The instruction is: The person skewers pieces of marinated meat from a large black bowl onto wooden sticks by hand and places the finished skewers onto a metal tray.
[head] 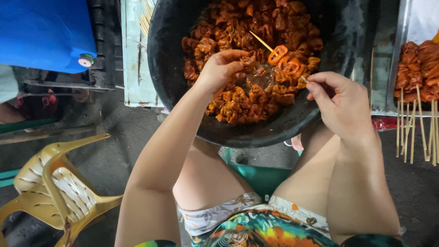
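A big black basin [164, 59] holds many orange-red marinated meat pieces [283, 23]. My right hand [340, 105] pinches the near end of a thin bamboo skewer [261, 41] that slants up and left over the basin, with two or three curled meat pieces [284, 61] threaded on it. My left hand [222, 68] reaches into the basin, fingertips closed on one meat piece [249, 59] in the pile, close to the skewer. My bare knees and patterned shorts are below the basin.
A metal tray [402, 50] at the right holds finished meat skewers [418, 68] with sticks hanging over its edge. A pale green crate [135, 55] sits left of the basin, a blue container [43, 32] at top left, a yellow plastic chair [55, 183] at lower left.
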